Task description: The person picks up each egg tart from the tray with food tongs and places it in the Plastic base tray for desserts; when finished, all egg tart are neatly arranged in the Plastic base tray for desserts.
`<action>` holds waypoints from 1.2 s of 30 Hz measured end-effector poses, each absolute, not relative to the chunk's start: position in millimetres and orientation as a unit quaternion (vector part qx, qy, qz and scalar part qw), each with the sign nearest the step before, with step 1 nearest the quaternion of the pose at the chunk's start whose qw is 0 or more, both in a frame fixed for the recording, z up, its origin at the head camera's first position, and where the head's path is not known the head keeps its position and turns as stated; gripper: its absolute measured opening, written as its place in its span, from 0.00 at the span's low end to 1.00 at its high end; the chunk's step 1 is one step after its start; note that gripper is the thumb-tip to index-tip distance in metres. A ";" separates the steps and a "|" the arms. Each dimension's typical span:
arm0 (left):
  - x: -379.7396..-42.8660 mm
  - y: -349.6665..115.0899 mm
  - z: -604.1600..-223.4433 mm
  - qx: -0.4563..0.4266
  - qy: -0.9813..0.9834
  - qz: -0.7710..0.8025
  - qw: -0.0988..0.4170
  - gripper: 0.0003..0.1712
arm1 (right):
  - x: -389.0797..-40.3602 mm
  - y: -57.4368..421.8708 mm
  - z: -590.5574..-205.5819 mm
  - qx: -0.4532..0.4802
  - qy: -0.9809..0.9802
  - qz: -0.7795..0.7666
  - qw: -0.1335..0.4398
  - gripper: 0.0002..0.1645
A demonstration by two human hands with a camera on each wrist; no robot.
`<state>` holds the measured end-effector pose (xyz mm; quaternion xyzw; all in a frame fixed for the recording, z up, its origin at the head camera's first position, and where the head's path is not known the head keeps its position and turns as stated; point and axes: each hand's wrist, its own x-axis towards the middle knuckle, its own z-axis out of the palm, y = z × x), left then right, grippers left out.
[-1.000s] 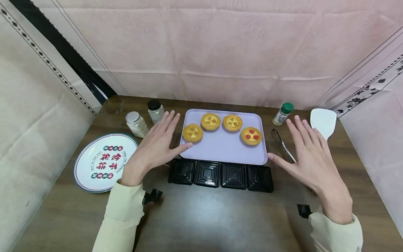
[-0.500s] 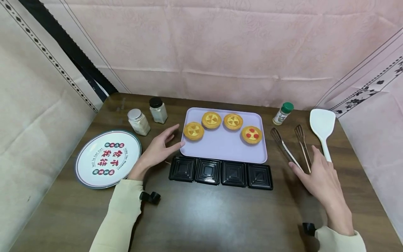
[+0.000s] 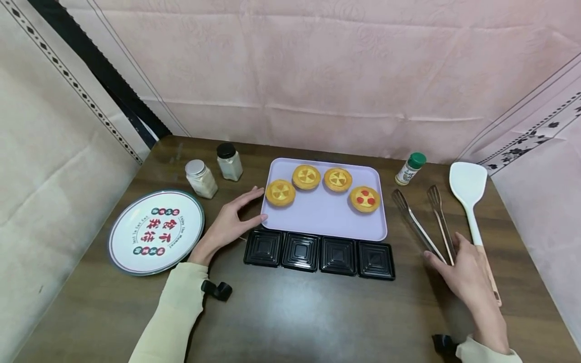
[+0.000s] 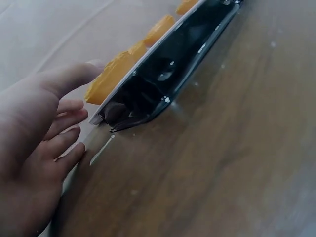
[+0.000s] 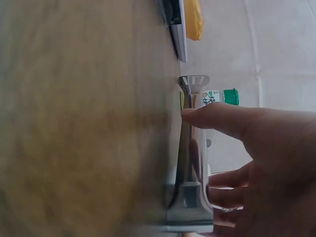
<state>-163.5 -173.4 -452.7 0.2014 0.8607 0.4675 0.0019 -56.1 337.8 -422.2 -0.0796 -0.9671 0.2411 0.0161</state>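
Metal tongs (image 3: 424,234) lie on the table at the right, their two arms spread and their heads pointing away from me. My right hand (image 3: 469,277) grips them near the hinge end. In the right wrist view the thumb presses one arm of the tongs (image 5: 190,217) while the fingers lie along the other side. My left hand (image 3: 229,224) is at the left edge of a lilac tray (image 3: 317,217), thumb near its front corner, fingers relaxed and holding nothing. Several yellow tarts sit on the tray, one tart (image 3: 364,199) topped with red spots.
Several black square dishes (image 3: 300,251) stand in a row before the tray. A round printed plate (image 3: 156,264) and two shaker jars (image 3: 201,180) are at the left. A green-capped bottle (image 3: 410,170) and a white spatula (image 3: 468,184) stand on the right.
My right hand has come down and back toward me onto the tongs and grips them. My left hand has lowered to the tray's left edge, its fingers drawing in.
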 end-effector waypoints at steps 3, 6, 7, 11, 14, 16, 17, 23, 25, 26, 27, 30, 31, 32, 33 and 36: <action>-164.2 -173.8 -453.4 0.206 0.864 0.458 -0.013 0.37 | -54.8 341.8 -426.7 -0.068 -0.968 0.242 0.030 0.53; -165.0 -174.4 -455.1 0.202 0.869 0.451 -0.016 0.37 | -54.0 345.1 -430.6 -0.056 -0.966 0.244 0.057 0.49; -165.0 -174.9 -455.5 0.200 0.871 0.449 -0.015 0.38 | -53.5 345.5 -431.4 -0.055 -0.965 0.246 0.065 0.48; -164.2 -176.2 -457.0 0.192 0.882 0.431 0.005 0.40 | -52.5 346.9 -435.1 -0.051 -0.960 0.259 0.090 0.44; -164.0 -175.6 -458.3 0.191 0.889 0.415 0.019 0.43 | -51.6 347.9 -438.5 -0.058 -0.957 0.266 0.098 0.43; -164.2 -174.8 -458.7 0.196 0.892 0.408 0.022 0.43 | -51.6 348.7 -440.3 -0.062 -0.955 0.269 0.103 0.43; -164.6 -174.4 -458.7 0.199 0.892 0.406 0.021 0.44 | -51.7 349.0 -441.1 -0.064 -0.955 0.270 0.105 0.43; -164.9 -174.5 -459.7 0.207 0.892 0.401 0.019 0.44 | -52.7 348.3 -442.3 -0.065 -0.954 0.270 0.113 0.43; -164.9 -174.6 -460.0 0.207 0.893 0.400 0.022 0.44 | -52.3 347.8 -441.9 -0.068 -0.954 0.270 0.111 0.44; -165.1 -174.5 -460.1 0.208 0.893 0.399 0.023 0.44 | -52.1 347.5 -441.8 -0.069 -0.954 0.270 0.111 0.43; -165.3 -174.3 -460.2 0.208 0.893 0.399 0.023 0.44 | -51.9 347.3 -441.7 -0.070 -0.954 0.271 0.111 0.43; -165.9 -173.7 -459.5 0.210 0.890 0.403 0.022 0.43 | -51.8 346.5 -441.2 -0.072 -0.953 0.274 0.111 0.43; -165.9 -173.7 -459.2 0.209 0.890 0.404 0.022 0.43 | -52.0 346.2 -441.0 -0.073 -0.952 0.274 0.111 0.43; -166.0 -173.7 -458.9 0.208 0.890 0.405 0.022 0.43 | -52.2 346.0 -441.0 -0.073 -0.952 0.275 0.113 0.43; -165.9 -173.8 -458.8 0.208 0.890 0.404 0.022 0.43 | -52.4 345.8 -441.0 -0.075 -0.952 0.274 0.114 0.43; -165.7 -174.4 -458.6 0.209 0.891 0.401 0.023 0.43 | -52.9 345.0 -442.0 -0.080 -0.951 0.272 0.119 0.43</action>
